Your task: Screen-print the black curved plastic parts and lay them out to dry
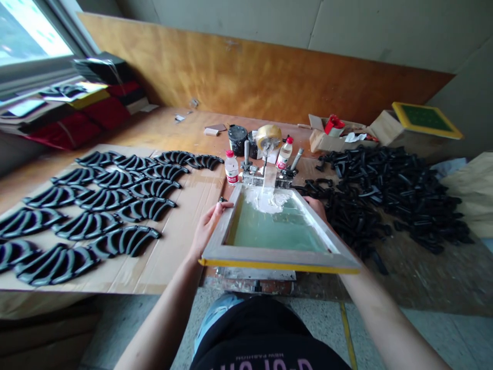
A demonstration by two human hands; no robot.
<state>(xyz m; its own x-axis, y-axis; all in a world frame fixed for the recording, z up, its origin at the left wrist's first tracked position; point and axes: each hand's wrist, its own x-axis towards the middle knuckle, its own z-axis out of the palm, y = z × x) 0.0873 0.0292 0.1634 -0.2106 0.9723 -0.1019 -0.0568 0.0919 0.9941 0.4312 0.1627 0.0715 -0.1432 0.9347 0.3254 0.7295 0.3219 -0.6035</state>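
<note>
A screen-printing frame (344, 263) is tilted up at its near side over the metal base plate (256, 274). White ink (265, 200) lies at the far end of its greenish mesh (269, 231), under an upright squeegee (269, 178). My left hand (210, 223) is beside the frame's left rail, fingers pinched together at a small dark piece (222, 199) whose kind I cannot make out. At the right rail is my right hand (316, 208), close to loose black curved handles (346, 221); the frame hides most of its fingers.
Black curved parts lie in fanned rows (90, 223) on cardboard (173, 252) at left. Beyond the frame stand two red-capped bottles (231, 168), a dark tub (238, 140) and a tape roll (268, 136). An open carton (327, 141) and a yellow-edged screen (427, 119) sit back right.
</note>
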